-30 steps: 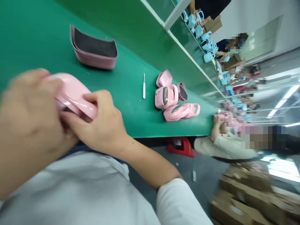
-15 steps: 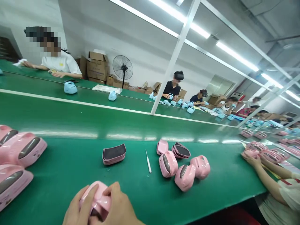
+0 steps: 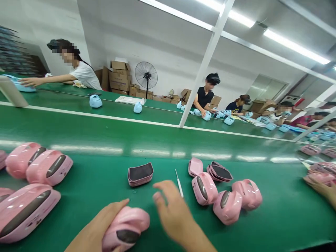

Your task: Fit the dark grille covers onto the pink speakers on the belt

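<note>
Bench is the big one, shiny green and filling most of the near half. Next down, a bunch of pink casings with long dark windows sits at the left, and a trio of similar casings is huddled over on the right.

Now the hands, cause that's where stuff just changed. Half a second ago both were on the same piece; now only the left hand is gripping it, wrapped round its left side. The right hand has come off and is up over the bench with loose, slightly bent fingers and nothing in it. So the way I read it, the work's down to a one-hand hold and the right is free.

The held casing is at the near middle, dark window toward the near side. Can't tell if it's touching the bench.

Smaller stuff: a dark-faced stack just past the hands, another dark stack and some pale pink pieces beyond the trio. Smallest is a thin white-handled tool lying just past the right hand, untouched as far as I can see.
</note>
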The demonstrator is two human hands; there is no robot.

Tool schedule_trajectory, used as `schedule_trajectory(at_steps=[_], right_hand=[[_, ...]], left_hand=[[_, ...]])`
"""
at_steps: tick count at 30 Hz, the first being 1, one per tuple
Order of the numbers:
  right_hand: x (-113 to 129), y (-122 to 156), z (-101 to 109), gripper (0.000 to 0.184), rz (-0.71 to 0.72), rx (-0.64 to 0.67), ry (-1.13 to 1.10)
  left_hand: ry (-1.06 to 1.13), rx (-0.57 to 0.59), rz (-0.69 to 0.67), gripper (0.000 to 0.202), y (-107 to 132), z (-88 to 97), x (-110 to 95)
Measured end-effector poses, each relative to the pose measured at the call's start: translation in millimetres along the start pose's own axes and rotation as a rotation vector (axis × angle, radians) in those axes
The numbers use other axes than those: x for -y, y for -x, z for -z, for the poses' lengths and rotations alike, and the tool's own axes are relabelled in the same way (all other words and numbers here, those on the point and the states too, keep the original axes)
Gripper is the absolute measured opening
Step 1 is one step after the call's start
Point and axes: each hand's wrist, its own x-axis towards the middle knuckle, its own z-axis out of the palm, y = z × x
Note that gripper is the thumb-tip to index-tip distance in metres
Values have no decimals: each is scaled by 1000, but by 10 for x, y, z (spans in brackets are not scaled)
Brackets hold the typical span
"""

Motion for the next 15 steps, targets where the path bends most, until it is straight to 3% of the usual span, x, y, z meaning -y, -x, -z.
schedule_trajectory(at_steps=[3, 7, 9, 11, 13, 15], right_hand=[[-527, -31, -81, 25, -172, -98, 189], [-952, 13, -318, 7, -307, -41, 301], [-1016, -16, -422, 17, -339, 5, 314], [-1020, -88, -482, 15, -360, 44, 298], [-976, -158, -487, 16, -370, 74, 255], [-866, -166, -443, 29, -358, 109, 176]], left_hand=[[49, 57, 130, 69, -20, 6, -76], [244, -111, 415, 64, -19, -57, -156], [349, -189, 538, 68, -34, -85, -167], [477, -244, 641, 73, -61, -99, -149], [660, -249, 721, 76, -94, -101, -110], [869, -235, 781, 80, -128, -99, -62]])
